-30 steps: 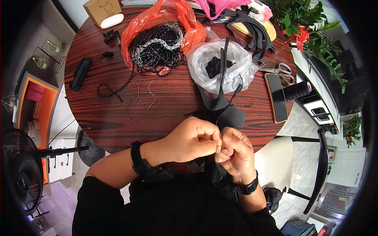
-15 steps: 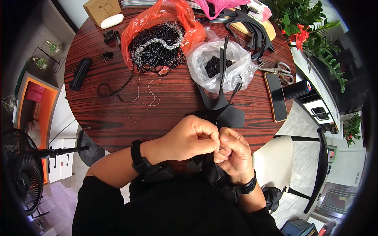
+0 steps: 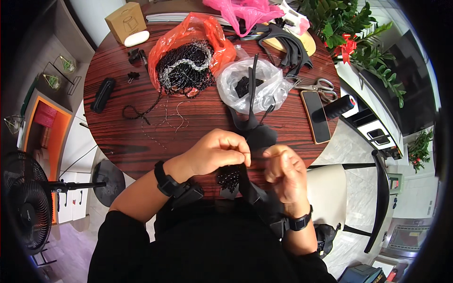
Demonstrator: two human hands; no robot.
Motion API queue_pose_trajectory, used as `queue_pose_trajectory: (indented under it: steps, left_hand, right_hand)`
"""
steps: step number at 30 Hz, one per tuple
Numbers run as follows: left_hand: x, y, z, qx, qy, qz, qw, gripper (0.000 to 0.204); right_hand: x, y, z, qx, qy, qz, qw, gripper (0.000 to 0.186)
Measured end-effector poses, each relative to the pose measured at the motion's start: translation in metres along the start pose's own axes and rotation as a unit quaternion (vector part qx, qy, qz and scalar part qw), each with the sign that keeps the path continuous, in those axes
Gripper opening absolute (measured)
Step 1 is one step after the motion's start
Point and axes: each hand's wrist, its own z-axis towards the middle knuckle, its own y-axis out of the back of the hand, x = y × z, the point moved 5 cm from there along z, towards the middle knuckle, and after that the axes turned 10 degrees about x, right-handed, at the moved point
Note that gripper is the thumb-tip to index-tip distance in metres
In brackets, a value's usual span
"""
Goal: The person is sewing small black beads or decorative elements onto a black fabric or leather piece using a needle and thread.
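Observation:
My left hand [image 3: 222, 152] is closed in a pinch beside a long black strap piece [image 3: 262, 137]; whatever sits between its fingertips is too small to make out. A short gap to the right, my right hand [image 3: 285, 172] is curled with thumb and fingers together, its contents also not visible. The black piece runs from the table edge toward my lap, and its narrow bands reach up over a clear plastic bag [image 3: 278, 87] with small black beads [image 3: 245, 87] inside. Below my left hand hangs a dark beaded patch [image 3: 229, 178].
A red plastic bag [image 3: 222, 42] holds black and grey cord [image 3: 186, 68]. To the right lie a phone [image 3: 315, 118], a black thread spool [image 3: 337, 107] and scissors [image 3: 323, 89]. Black straps [image 3: 295, 47] lie at the back right. A fan [image 3: 28, 193] stands left, a chair [image 3: 325, 193] right.
My hands were together at the fingertips with something thin and dark between them; now they are apart, the right one lower and turned. The view has shifted slightly.

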Motion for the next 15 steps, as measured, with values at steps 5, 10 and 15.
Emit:
queue_pose_trajectory:
  steps: [5, 10, 15]
  left_hand:
    - [-0.009, 0.001, -0.015, -0.059, -0.053, 0.049, 0.996, 0.009]
    - [-0.031, -0.004, -0.041, -0.116, -0.013, 0.123, 0.986, 0.008]
    - [-0.039, -0.006, -0.059, -0.183, 0.021, 0.122, 0.975, 0.01]
  right_hand:
    - [0.023, 0.024, -0.033, 0.007, 0.005, -0.059, 0.998, 0.027]
    - [0.015, 0.025, -0.038, -0.002, -0.053, -0.197, 0.979, 0.024]
    - [-0.004, 0.005, -0.012, 0.105, -0.106, -0.34, 0.929, 0.022]
